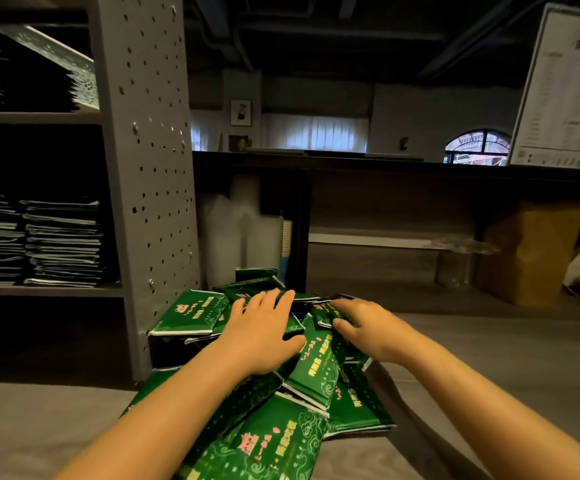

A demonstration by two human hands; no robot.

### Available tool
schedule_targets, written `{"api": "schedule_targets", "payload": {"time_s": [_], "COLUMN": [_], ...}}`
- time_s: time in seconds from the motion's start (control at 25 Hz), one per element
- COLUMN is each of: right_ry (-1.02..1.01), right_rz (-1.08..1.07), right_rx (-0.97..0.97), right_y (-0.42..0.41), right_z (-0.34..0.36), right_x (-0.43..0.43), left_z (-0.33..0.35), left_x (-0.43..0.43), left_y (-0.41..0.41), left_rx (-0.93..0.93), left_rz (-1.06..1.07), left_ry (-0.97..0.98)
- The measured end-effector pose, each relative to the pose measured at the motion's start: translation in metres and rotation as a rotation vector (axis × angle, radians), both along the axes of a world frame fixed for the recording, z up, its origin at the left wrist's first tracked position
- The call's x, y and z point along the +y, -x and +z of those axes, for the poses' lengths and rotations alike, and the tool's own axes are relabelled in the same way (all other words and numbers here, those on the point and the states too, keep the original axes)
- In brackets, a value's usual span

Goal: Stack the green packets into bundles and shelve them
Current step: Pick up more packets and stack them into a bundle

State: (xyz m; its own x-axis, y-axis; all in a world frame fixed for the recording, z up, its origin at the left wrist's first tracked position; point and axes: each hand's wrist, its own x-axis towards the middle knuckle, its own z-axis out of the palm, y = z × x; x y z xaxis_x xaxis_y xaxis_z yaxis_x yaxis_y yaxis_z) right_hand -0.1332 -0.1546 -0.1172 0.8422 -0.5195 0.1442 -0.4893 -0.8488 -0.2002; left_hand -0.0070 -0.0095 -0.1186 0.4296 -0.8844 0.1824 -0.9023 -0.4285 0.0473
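A loose heap of green packets (274,420) with red and yellow print lies on the floor in front of me, spreading from the shelf post toward me. My left hand (264,327) lies flat on top of the heap, fingers straight and spread. My right hand (361,327) is beside it on the right; its thumb and fingers pinch the edge of one green packet (325,315) at the top of the heap. A squared bundle of packets (186,315) sits at the heap's left side against the shelf post.
A grey perforated shelf unit (150,168) stands at left, its shelves holding stacks of dark packets (61,242). A dark counter (385,166) runs across the back, with a brown paper bag (531,251) and plastic rolls (243,237) below it.
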Motion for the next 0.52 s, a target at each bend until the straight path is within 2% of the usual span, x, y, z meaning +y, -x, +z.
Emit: {"api": "schedule_targets", "payload": {"time_s": [0.12, 0.4, 0.52], "right_ry": [-0.06, -0.074, -0.107], "right_rz": [-0.026, -0.167, -0.218], "right_rx": [-0.003, -0.211, -0.197], "right_y": [-0.007, 0.004, 0.008], "right_z": [-0.014, -0.023, -0.025], "right_x": [-0.015, -0.015, -0.013], "left_z": [-0.002, -0.007, -0.011], "left_x": [-0.001, 0.012, 0.014], "left_y": [-0.001, -0.004, 0.0], "left_rx": [-0.028, 0.025, 0.016], "left_rz": [-0.018, -0.091, -0.101], "left_ry": [0.02, 0.157, 0.165]}}
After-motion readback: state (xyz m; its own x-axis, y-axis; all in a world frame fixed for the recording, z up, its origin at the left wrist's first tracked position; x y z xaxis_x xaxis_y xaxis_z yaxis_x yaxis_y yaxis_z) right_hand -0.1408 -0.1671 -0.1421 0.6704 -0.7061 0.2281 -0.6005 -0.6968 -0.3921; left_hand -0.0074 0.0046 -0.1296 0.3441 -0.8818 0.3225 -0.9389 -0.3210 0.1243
